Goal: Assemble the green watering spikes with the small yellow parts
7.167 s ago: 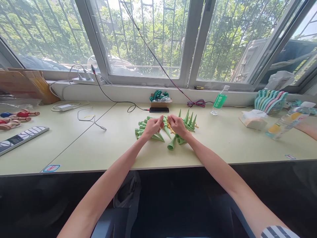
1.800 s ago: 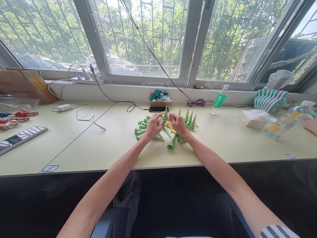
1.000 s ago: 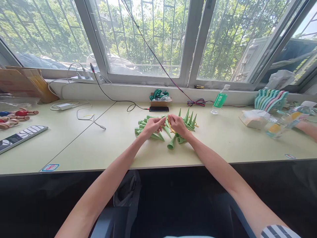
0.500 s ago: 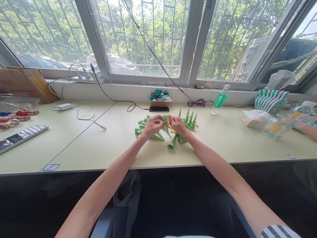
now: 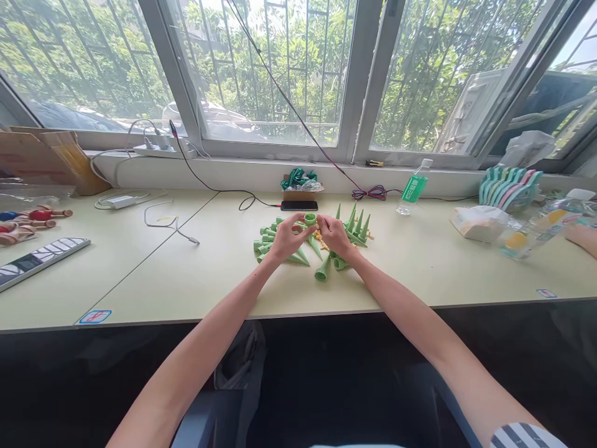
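Between thumb and fingers, my left hand (image 5: 286, 237) grips a green plastic cone spike (image 5: 310, 218), its hollow round mouth tipped toward me. My right hand (image 5: 334, 236) is closed right beside that mouth; whatever its fingertips pinch is hidden. Under and between my hands lie small yellow pieces (image 5: 319, 236), partly covered. More green cones (image 5: 265, 238) lie in a bunch by my left hand. Several others (image 5: 359, 225) rest to the right with their points up. Just below my hands, another cone (image 5: 321, 274) shows its open end.
A black phone (image 5: 299, 205) lies in front of a small box with green wrapping (image 5: 299, 180). Further right are a water bottle (image 5: 414, 188), a tissue pack (image 5: 479, 223) and teal hangers (image 5: 510, 186). Cables (image 5: 175, 224) and a dark-screened device (image 5: 41, 261) lie left.
The held green cone has tilted, so its open mouth now faces me more. Both hands stay in nearly the same place.
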`<state>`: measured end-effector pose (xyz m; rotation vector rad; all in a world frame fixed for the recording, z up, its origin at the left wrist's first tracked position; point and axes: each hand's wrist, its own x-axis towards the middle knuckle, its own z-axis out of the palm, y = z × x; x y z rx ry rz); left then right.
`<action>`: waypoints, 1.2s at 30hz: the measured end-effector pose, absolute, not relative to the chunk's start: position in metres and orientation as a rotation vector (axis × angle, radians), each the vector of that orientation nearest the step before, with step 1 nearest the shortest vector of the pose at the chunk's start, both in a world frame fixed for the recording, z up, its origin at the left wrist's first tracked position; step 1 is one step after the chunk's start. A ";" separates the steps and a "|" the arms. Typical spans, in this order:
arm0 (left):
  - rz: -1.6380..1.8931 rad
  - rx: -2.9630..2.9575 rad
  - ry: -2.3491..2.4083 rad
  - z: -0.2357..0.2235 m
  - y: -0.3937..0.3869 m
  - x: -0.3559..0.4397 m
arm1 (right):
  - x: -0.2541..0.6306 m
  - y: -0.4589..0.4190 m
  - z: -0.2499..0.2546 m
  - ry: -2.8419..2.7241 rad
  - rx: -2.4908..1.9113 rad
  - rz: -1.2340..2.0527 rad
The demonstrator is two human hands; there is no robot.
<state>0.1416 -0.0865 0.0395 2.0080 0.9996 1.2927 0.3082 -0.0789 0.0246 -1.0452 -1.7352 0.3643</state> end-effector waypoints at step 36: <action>0.982 1.481 0.906 0.046 -0.087 0.144 | 0.306 -0.086 0.027 -1.747 -0.985 0.330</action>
